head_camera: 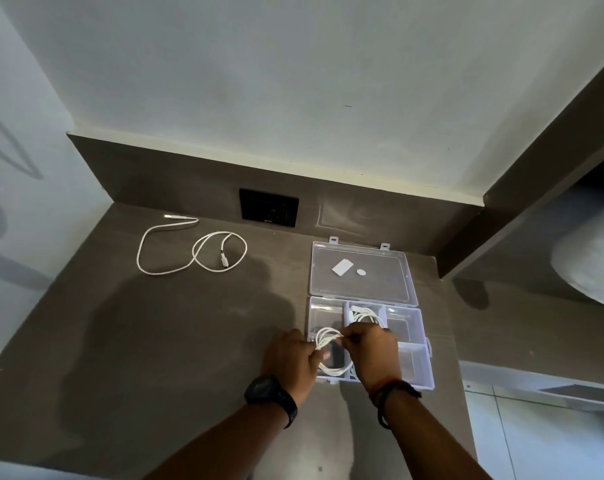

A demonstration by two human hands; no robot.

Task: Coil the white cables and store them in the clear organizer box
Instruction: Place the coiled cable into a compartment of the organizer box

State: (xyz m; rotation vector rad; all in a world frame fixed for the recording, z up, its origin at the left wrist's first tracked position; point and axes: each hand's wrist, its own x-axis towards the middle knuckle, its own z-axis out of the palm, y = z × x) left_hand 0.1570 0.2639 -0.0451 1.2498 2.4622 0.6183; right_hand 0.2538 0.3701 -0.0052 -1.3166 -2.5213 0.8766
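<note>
The clear organizer box point(416, 367) lies open on the brown counter at the right, its lid point(361, 271) flat behind it. Over its left compartments, my left hand point(290, 358) and my right hand point(371, 351) both grip a coiled white cable point(328, 336), whose loops hang down between them. Another white cable point(366, 317) lies coiled in a middle compartment just beyond my right hand. A third white cable point(196, 251) lies loose and uncoiled on the counter at the far left.
A black socket plate point(268, 207) is set in the low back wall. The counter ends at the right, where a lower shelf holds a white bundle point(591, 268). Two small white stickers point(342, 267) show on the lid.
</note>
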